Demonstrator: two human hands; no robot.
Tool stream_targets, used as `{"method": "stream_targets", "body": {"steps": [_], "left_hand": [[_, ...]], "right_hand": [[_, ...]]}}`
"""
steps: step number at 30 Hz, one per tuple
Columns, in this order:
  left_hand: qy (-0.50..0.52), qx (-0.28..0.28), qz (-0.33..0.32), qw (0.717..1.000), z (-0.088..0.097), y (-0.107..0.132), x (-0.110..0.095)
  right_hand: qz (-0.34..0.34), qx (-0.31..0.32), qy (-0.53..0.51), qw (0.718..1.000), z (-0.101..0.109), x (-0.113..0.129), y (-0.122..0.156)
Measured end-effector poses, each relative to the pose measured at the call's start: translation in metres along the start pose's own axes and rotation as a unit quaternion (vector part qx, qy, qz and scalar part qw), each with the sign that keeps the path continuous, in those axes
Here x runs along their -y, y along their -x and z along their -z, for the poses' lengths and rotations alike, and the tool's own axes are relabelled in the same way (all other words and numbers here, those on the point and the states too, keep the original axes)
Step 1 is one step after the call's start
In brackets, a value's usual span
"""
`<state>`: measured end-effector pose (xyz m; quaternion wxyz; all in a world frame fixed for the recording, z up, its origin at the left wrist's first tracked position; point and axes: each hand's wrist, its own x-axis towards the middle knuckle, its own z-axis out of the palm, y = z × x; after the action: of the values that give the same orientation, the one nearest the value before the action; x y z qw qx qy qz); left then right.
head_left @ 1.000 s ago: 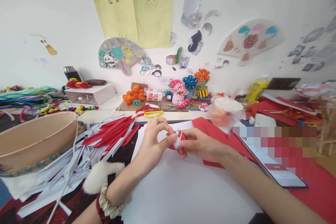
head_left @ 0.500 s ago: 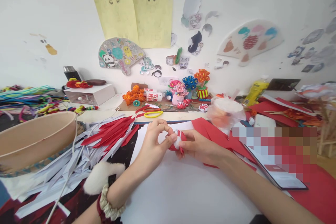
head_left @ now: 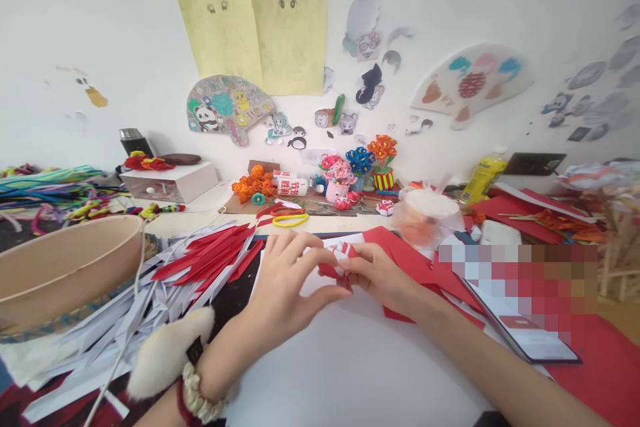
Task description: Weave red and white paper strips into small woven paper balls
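Between my hands, over a large white sheet [head_left: 370,353], is a small red-and-white folded paper ball [head_left: 333,269]. My right hand [head_left: 385,277] pinches its right side between thumb and fingers. My left hand [head_left: 295,277] curves around the left side, its index finger at the top and its thumb stretched along the lower edge. These fingers partly hide the ball. A pale scrunchie [head_left: 197,393] and a white fluffy piece [head_left: 170,353] are at my left wrist.
Red paper strips [head_left: 210,253] and white paper strips [head_left: 115,307] lie left, beside a beige basin [head_left: 70,253]. Yellow-handled scissors [head_left: 290,221] lie behind. Red sheets [head_left: 400,260], a lidded cup in plastic [head_left: 427,213] and a phone [head_left: 540,337] are right. Several craft flowers [head_left: 360,160] stand against the wall.
My left hand has gone from a fingertip pinch to a wider curl around the ball, its thumb moving down and right. The ball has turned, showing more folded strips on top.
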<state>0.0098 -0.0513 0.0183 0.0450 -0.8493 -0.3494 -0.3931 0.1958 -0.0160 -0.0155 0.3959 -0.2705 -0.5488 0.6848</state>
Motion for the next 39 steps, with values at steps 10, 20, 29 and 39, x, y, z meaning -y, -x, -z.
{"method": "stream_targets", "body": {"steps": [10, 20, 29, 39], "left_hand": [[-0.130, -0.032, -0.104, 0.986, -0.009, 0.006, 0.000], [-0.202, 0.029, -0.252, 0.946, -0.008, 0.009, 0.010], [-0.098, 0.012, -0.183, 0.978, -0.013, 0.012, 0.025], [-0.019, -0.032, 0.051, 0.998, -0.018, 0.011, 0.009]], "right_hand": [[0.030, 0.020, 0.014, 0.999, -0.001, 0.005, 0.002], [0.197, -0.011, 0.498, 0.844, 0.019, -0.006, 0.003], [0.374, -0.040, 0.584, 0.719, 0.017, -0.013, 0.003], [0.419, -0.152, 0.547, 0.708, 0.002, -0.022, 0.007]]}}
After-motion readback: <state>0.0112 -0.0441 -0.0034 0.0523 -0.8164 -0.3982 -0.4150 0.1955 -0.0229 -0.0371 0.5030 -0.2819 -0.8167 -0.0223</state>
